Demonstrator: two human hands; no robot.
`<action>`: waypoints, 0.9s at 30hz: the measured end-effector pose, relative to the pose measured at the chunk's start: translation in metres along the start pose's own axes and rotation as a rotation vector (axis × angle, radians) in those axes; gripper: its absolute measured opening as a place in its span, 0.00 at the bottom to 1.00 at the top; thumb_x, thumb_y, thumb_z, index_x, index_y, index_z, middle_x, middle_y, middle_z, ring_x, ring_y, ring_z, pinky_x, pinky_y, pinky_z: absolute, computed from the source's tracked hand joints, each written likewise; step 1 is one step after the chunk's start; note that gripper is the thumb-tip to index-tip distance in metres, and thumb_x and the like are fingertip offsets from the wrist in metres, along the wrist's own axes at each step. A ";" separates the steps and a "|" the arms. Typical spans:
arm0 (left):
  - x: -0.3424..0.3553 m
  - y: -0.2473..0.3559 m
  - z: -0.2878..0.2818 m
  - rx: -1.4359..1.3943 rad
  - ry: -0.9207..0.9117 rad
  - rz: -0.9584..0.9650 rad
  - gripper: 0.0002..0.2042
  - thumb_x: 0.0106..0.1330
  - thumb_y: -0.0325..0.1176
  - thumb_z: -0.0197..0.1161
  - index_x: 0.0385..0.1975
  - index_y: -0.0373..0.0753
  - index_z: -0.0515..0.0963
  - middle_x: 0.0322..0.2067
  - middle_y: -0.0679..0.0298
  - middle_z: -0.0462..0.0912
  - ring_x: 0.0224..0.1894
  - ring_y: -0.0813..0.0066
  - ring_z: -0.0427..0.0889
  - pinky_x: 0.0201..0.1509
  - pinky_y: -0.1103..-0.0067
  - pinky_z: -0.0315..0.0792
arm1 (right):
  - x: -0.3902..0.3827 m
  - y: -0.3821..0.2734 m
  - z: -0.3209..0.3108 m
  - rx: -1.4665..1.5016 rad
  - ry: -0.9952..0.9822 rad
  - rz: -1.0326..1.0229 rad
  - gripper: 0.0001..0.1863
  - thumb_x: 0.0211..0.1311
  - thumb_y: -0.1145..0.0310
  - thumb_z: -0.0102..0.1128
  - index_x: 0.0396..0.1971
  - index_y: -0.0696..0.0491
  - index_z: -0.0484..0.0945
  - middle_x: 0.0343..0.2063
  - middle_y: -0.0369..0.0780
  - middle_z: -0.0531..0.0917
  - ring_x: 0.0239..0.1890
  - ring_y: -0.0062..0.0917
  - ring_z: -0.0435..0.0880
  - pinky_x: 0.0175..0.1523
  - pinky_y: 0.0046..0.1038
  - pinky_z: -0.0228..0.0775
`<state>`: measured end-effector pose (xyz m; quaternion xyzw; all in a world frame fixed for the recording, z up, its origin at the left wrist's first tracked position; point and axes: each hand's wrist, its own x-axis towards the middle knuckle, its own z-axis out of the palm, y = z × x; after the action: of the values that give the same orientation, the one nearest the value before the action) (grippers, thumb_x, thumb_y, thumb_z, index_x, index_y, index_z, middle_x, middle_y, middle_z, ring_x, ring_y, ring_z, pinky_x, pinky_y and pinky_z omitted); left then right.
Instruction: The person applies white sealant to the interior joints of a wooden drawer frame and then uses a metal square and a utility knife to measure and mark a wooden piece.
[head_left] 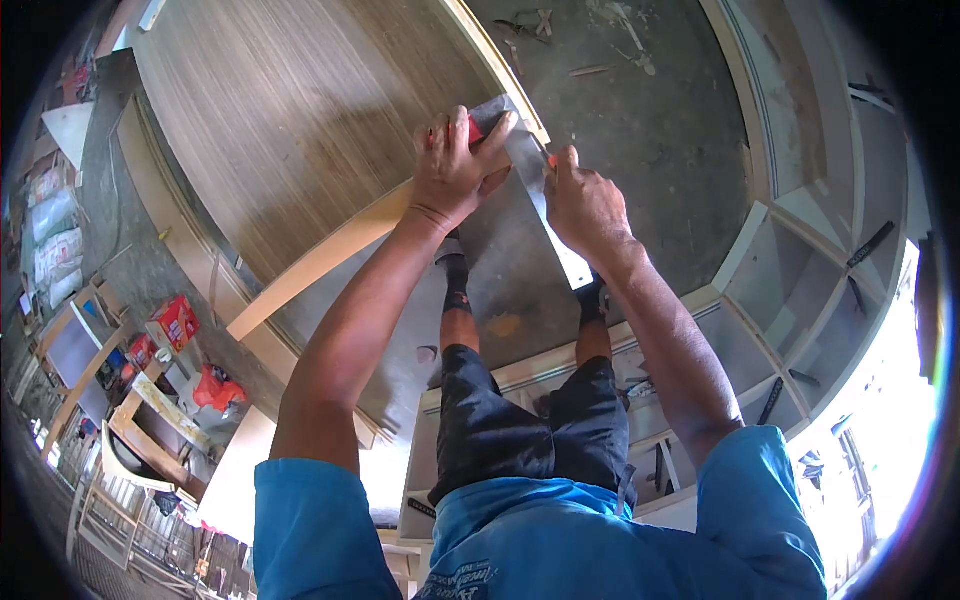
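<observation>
Panel of brown wood-grain board [300,120] lies toward 11 o'clock; the left hand [450,178], half closed on a red object [474,130], apparently braces a silver metal strip [567,250] pointing toward 5 o'clock; the right hand [588,205] curls round a mostly hidden red piece [552,161].

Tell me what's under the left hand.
Part of a red-and-grey object shows, and some of the wood-grain panel; the left hand covers the rest of the object, hiding its full shape.
</observation>
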<state>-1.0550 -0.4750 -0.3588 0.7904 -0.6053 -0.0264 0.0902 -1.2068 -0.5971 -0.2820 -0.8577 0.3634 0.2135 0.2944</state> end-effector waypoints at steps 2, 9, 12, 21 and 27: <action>-0.001 0.000 0.000 -0.002 -0.008 0.007 0.36 0.57 0.55 0.66 0.68 0.64 0.63 0.56 0.51 0.64 0.51 0.52 0.70 0.52 0.57 0.64 | -0.001 0.001 0.001 -0.001 0.006 -0.003 0.15 0.73 0.63 0.46 0.45 0.61 0.65 0.22 0.52 0.83 0.29 0.48 0.86 0.36 0.46 0.78; 0.000 0.000 -0.002 -0.037 -0.014 0.006 0.38 0.55 0.52 0.69 0.69 0.63 0.63 0.56 0.50 0.64 0.50 0.51 0.71 0.52 0.57 0.65 | -0.017 0.026 0.012 0.073 -0.018 -0.062 0.14 0.71 0.65 0.46 0.45 0.61 0.66 0.21 0.51 0.83 0.28 0.47 0.86 0.36 0.46 0.78; -0.001 0.001 -0.005 0.004 0.019 0.020 0.38 0.55 0.50 0.69 0.69 0.62 0.63 0.58 0.48 0.65 0.49 0.49 0.72 0.51 0.56 0.66 | -0.052 0.044 0.011 -0.225 -0.107 -0.076 0.13 0.70 0.66 0.47 0.44 0.61 0.66 0.21 0.51 0.82 0.28 0.47 0.86 0.36 0.47 0.77; 0.001 0.001 -0.005 0.000 0.006 0.012 0.37 0.56 0.52 0.67 0.69 0.62 0.62 0.53 0.53 0.65 0.49 0.55 0.70 0.49 0.59 0.64 | -0.004 0.014 0.008 0.212 0.111 0.027 0.15 0.71 0.62 0.47 0.44 0.60 0.66 0.23 0.55 0.82 0.28 0.51 0.84 0.37 0.50 0.75; -0.002 0.000 0.000 0.017 0.020 0.010 0.38 0.57 0.55 0.65 0.70 0.64 0.61 0.55 0.52 0.64 0.52 0.53 0.70 0.51 0.58 0.64 | 0.009 0.009 0.016 0.224 0.161 0.004 0.15 0.71 0.61 0.47 0.44 0.60 0.66 0.23 0.56 0.82 0.29 0.52 0.85 0.37 0.49 0.75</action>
<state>-1.0556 -0.4734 -0.3584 0.7884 -0.6085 -0.0130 0.0895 -1.2108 -0.5960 -0.3021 -0.8331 0.4092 0.1028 0.3576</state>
